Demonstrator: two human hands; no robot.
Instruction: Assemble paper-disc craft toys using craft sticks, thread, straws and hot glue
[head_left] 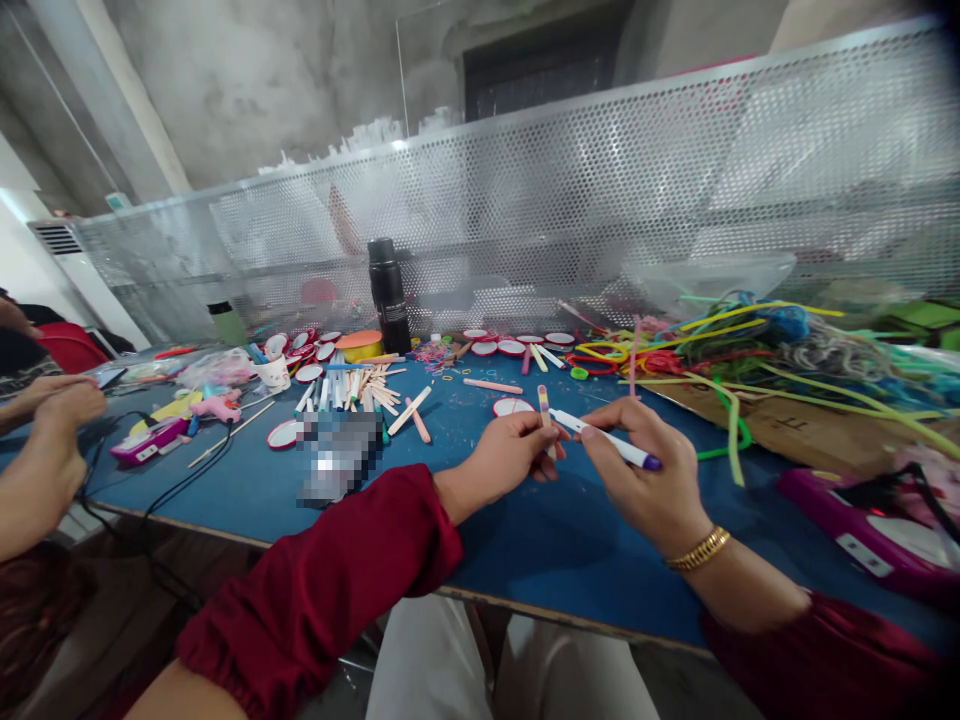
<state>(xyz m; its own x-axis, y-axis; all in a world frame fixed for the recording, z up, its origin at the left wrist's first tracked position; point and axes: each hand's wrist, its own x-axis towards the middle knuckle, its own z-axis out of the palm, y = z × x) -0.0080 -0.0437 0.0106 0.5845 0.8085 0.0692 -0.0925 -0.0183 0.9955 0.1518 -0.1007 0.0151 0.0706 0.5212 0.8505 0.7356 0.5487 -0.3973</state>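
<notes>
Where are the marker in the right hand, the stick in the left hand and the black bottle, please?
Marker (624, 450): head view, on its white barrel.
Stick (544, 401): head view, near its upper end.
Black bottle (389, 300): head view, on its body.

Obscured and cropped, my seat.
My left hand (506, 455) hides part of the stick (544, 400); my right hand (649, 475) hides part of the marker (621, 450); tip contact too small to tell. Pixelated object (339, 462): unidentifiable. Bottle (388, 295) lettering: I can't read it. Purple device (847, 525) cropped right, co-worker's arm (37, 485) left. Behind perforated panel (562, 215): shapes indistinct.
</notes>
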